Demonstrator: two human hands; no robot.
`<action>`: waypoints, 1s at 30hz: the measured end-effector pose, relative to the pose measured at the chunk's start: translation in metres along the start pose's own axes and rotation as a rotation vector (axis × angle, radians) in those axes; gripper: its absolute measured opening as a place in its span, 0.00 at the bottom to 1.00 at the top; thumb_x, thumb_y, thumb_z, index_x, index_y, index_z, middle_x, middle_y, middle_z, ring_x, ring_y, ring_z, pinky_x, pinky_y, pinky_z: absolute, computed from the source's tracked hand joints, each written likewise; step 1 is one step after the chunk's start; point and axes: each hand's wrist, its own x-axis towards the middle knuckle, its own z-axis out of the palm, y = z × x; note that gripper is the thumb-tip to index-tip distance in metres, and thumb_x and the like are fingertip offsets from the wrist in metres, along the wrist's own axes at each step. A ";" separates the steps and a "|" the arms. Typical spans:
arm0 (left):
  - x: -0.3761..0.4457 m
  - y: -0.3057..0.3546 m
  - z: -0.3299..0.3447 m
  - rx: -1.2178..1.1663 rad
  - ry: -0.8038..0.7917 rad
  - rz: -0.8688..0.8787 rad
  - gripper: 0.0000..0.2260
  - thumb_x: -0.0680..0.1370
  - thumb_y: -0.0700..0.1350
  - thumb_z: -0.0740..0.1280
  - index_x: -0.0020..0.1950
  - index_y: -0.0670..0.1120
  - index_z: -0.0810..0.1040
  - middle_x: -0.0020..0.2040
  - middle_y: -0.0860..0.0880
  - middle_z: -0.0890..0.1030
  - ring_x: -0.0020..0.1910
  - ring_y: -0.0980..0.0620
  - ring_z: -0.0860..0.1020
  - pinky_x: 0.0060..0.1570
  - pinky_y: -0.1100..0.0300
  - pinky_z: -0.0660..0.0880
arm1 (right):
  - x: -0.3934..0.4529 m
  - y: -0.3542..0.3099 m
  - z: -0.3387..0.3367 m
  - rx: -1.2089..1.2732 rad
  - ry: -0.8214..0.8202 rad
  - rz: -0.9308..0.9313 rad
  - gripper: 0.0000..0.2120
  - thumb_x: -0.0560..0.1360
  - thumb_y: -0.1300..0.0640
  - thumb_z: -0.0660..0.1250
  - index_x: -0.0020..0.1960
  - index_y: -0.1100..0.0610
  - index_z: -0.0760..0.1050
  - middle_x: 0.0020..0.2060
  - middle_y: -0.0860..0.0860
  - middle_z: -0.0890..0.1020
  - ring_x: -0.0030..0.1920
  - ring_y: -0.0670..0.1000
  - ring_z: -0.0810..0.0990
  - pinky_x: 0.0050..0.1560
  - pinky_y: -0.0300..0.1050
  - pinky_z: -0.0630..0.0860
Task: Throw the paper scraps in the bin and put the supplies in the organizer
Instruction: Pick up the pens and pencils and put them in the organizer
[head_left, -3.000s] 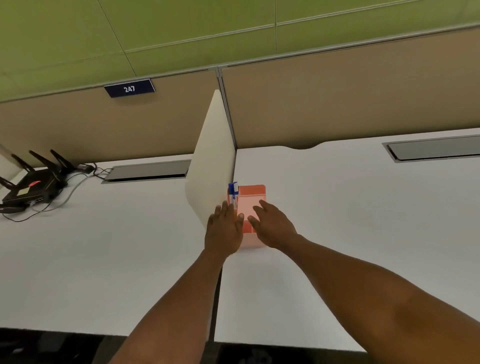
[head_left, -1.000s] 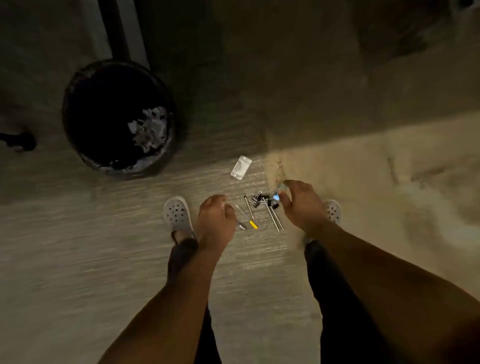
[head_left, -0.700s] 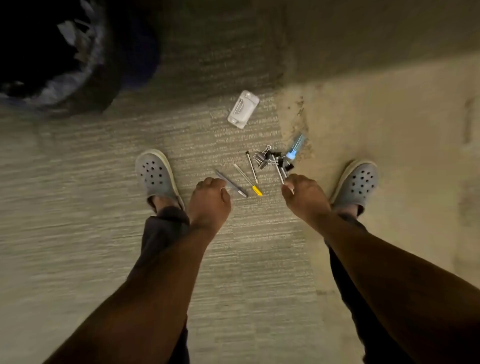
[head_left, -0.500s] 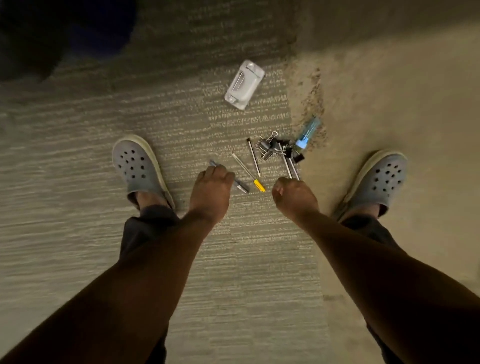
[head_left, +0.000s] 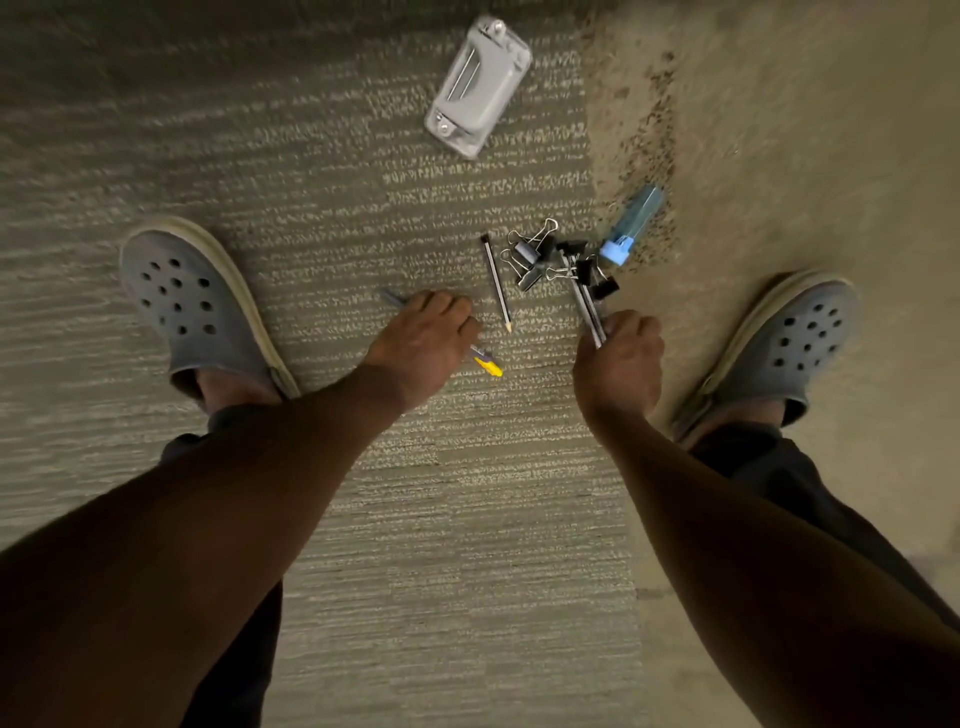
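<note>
No writing was readable. The left hand (head_left: 423, 347) curled over a yellow-tipped pen (head_left: 487, 364); the right hand (head_left: 618, 364) gripped two pens (head_left: 584, 304) near binder clips (head_left: 535, 254).

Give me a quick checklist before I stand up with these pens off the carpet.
1. Right hand has a grip on its two pens: ok.
2. Left hand has closed on the yellow-tipped pen: ok, fingers curled over it.
3. Loose pencil picked up: not ok, it lies between the hands.
4. Binder clips gathered: not ok, on the floor in a pile.
5. Blue tube and clear case collected: not ok.
6. Organizer within reach: cannot tell, not in view.
</note>
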 end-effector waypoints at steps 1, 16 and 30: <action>-0.001 -0.001 0.000 -0.024 -0.008 -0.006 0.13 0.74 0.37 0.62 0.58 0.40 0.75 0.57 0.41 0.76 0.56 0.41 0.74 0.58 0.46 0.73 | 0.001 0.003 0.001 -0.038 -0.040 -0.047 0.13 0.76 0.51 0.64 0.55 0.59 0.72 0.53 0.59 0.74 0.54 0.61 0.74 0.49 0.53 0.73; 0.013 -0.003 -0.031 -0.658 0.185 -0.303 0.09 0.79 0.35 0.63 0.58 0.38 0.69 0.49 0.41 0.73 0.31 0.53 0.68 0.25 0.61 0.63 | 0.000 -0.001 0.004 -0.219 -0.203 -0.268 0.13 0.82 0.52 0.55 0.58 0.62 0.67 0.51 0.61 0.79 0.49 0.62 0.79 0.45 0.51 0.73; 0.035 -0.024 -0.047 -0.105 -0.058 -0.099 0.18 0.75 0.34 0.63 0.64 0.44 0.70 0.48 0.43 0.80 0.39 0.43 0.79 0.37 0.55 0.74 | -0.030 0.008 -0.001 0.162 -0.577 -0.079 0.04 0.78 0.57 0.57 0.49 0.57 0.64 0.38 0.56 0.75 0.39 0.60 0.77 0.38 0.45 0.65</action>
